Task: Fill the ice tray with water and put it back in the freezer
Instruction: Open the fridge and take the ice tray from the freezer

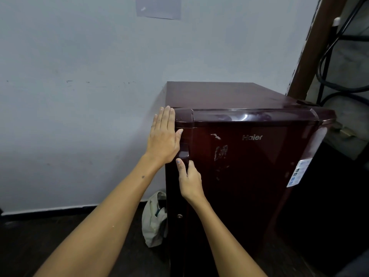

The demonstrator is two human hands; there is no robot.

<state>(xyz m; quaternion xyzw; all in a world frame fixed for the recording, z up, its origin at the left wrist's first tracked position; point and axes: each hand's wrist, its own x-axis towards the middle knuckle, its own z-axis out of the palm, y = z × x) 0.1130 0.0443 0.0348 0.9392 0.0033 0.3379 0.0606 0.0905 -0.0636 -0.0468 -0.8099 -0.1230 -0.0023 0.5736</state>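
Right hand (pixel 190 181) curling round door handle (pixel 184 150) at left edge of fridge (pixel 249 166); grip appearing closed on it, fingers partly hidden. Left hand (pixel 164 136) lying flat, fingers straight, bracing cabinet side just above and left of grip. Handle running vertically. Door sitting shut; hinge presumably right of grip. Ice tray not visible, likely inside behind door.

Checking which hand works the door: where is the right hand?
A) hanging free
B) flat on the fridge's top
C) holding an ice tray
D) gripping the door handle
D: the right hand curls round the door handle of the fridge, while the left hand lies flat against its side.
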